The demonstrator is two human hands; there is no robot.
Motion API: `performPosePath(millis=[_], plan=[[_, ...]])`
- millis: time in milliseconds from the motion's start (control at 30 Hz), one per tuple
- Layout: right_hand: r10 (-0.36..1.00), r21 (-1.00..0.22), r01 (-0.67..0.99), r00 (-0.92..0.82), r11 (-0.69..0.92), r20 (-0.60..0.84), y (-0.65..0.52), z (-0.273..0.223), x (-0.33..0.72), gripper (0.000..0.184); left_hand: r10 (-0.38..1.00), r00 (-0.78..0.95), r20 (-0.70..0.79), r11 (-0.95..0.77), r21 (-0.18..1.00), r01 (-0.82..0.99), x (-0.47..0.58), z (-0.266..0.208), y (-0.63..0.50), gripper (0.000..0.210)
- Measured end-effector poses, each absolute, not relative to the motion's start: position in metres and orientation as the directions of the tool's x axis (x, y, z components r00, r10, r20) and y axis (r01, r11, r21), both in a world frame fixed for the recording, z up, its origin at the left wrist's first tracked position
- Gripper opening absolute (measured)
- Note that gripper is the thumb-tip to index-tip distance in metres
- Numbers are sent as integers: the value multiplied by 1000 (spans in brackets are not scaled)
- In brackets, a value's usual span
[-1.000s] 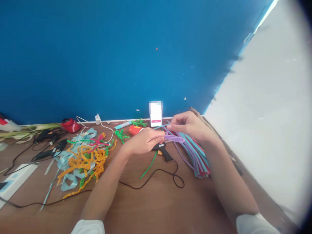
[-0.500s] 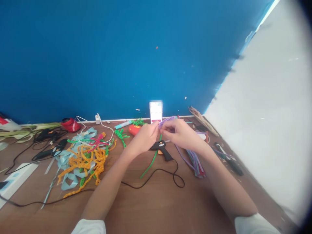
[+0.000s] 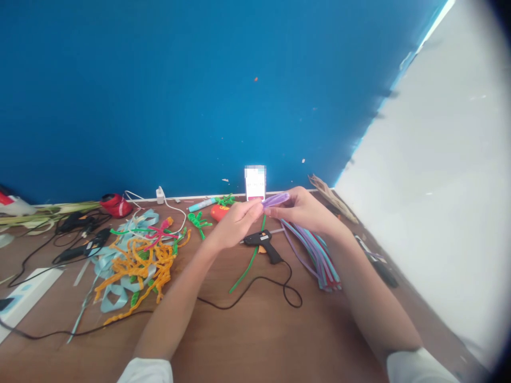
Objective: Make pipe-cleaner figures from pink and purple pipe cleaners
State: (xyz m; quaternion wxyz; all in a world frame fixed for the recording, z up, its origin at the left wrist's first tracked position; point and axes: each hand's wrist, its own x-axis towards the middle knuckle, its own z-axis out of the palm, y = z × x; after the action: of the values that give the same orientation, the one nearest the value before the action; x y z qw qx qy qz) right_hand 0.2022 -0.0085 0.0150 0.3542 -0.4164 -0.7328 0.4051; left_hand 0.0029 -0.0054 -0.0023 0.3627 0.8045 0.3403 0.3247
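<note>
A craft workspace (whether home or studio, I cannot tell); the brown bench (image 3: 247, 340) carries a black hot-glue gun (image 3: 257, 239), a sheaf of pipe cleaners (image 3: 315, 255), tangled orange chenille stems (image 3: 163, 263), pale-blue ribbon (image 3: 104, 267) and a white power strip (image 3: 30, 292); a blue wall (image 3: 223, 106) rises behind it.

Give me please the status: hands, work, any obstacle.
Left hand pinching purple strips. Right hand close against them. Glue gun lies nearby, apparently not blocking.

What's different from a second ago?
The left hand has risen in view, carrying the purple piece up and left and uncovering more of the glue gun. The right hand shifted slightly left. Glue gun, phone and marker stayed put.
</note>
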Motion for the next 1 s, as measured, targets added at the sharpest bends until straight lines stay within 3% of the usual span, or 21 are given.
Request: performPosePath(millis=[200, 433, 567, 767, 867, 1000], plan=[[902, -911, 272, -386, 311, 192, -3, 14, 211, 16, 734, 639, 231, -593, 677, 436, 0, 3, -8, 35], [834, -874, 322, -530, 364, 152, -1, 15, 217, 26, 612, 783, 112, -716, 498, 489, -3, -1, -4, 34], [867, -827, 412, -469, 383, 168, 0, 13, 214, 24, 698, 702, 141, -695, 371, 616, -1, -6, -1, 34], [916, -802, 467, -328, 371, 233, -8, 21, 209, 24, 775, 602, 192, -627, 346, 698, 4, -12, 1, 38], [904, -722, 548, -311, 422, 292, -14, 24, 206, 22, 797, 566, 210, -602, 343, 721, 7, -14, 0, 39], [859, -473, 731, -318, 492, 402, -21, 24, 198, 23, 821, 501, 273, -569, 313, 761, 10, -15, 0, 34]])
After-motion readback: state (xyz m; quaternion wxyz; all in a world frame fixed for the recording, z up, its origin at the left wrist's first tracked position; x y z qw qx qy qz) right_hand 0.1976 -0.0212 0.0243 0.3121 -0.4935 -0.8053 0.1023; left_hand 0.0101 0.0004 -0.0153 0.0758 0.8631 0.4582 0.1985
